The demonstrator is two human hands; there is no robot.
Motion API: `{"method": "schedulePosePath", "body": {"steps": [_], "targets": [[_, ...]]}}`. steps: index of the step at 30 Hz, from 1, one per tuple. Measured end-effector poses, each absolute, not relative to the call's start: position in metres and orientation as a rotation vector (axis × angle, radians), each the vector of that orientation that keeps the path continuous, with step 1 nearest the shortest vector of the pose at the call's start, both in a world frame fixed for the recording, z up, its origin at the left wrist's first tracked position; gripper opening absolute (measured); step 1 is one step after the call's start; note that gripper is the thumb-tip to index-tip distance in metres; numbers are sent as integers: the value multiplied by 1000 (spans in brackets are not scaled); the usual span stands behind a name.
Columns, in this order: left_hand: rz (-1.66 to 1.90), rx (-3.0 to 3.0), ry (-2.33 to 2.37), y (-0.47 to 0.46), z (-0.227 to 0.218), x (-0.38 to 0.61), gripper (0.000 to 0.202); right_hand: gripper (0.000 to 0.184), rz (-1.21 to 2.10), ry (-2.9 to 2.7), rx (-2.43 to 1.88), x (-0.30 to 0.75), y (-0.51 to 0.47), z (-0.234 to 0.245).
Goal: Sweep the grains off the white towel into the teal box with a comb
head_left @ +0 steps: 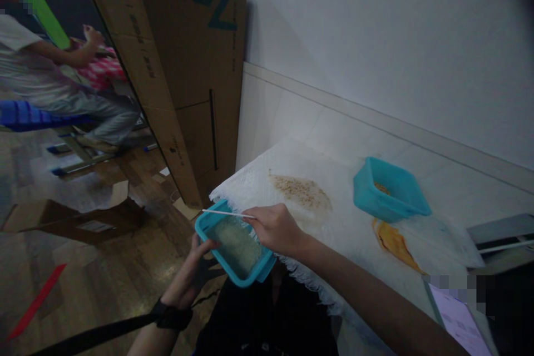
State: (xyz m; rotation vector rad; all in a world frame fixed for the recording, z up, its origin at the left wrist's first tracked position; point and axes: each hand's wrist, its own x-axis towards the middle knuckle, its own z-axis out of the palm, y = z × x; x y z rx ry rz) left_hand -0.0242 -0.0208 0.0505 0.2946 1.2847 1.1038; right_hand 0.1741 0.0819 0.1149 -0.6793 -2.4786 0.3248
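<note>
My left hand (192,270) grips the near left side of a blue plastic container (240,282), held tilted at the table's edge above my lap. Inside lie pale, rice-like grains (240,247). Pinched in my right hand (277,228) is a thin white stick (223,213), which reaches across the container's far end above the grains. Just beyond that hand, a patch of light brown grains (302,192) is spread on a white woven sheet (337,239).
A second blue container (390,211) with some brownish grains stands right, near an orange-yellow flat piece (396,245). A lit screen (456,317) lies at lower right. A tall cardboard box (192,67) stands left of the table; beyond it a person (54,72) sits. An open carton (75,219) is on the floor.
</note>
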Motion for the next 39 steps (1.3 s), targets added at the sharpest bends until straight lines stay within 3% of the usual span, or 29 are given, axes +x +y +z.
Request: {"method": "schedulePosePath", "body": {"steps": [11,16,24,39], "targets": [[1106,295,1260,-27,53,-18,58,11,310,-2294,-1002,202,129,157],[1062,289,1237,-30,52,-8,48,12,205,-2419,-1034,208,135,139],[1046,317,1186,-34,52,4,49,12,220,-2428,-954,214,111,125],[1045,357,1179,-39,51,4,60,22,265,-2342,-668,207,45,112]]}}
